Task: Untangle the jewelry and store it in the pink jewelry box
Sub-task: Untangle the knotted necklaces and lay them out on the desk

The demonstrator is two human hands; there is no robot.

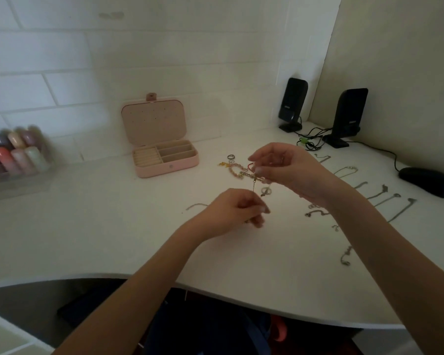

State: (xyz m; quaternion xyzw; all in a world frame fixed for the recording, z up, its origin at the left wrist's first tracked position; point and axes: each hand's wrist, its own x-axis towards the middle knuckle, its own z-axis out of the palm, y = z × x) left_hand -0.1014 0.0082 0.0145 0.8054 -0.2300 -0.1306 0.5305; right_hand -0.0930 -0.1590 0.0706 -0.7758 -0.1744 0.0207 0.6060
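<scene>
Both hands are working above the white desk (113,239): my right hand (290,172) is pinching the tangled jewelry (251,174), a knot of beads and chain, while my left hand (231,210) is pinching a thin chain (253,187) hanging from it. Behind and to the left, the pink jewelry box (164,160) is sitting open against the wall. Separated chains (385,198) are lying in a row to my right, near two black speakers (292,103).

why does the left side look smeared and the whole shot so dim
Head view: dim, flat indoor light, no glare; the wide lens bends the desk edge and smears the colored bottles at far left; the jewelry box stays fairly sharp; the left hand is slightly soft.
</scene>
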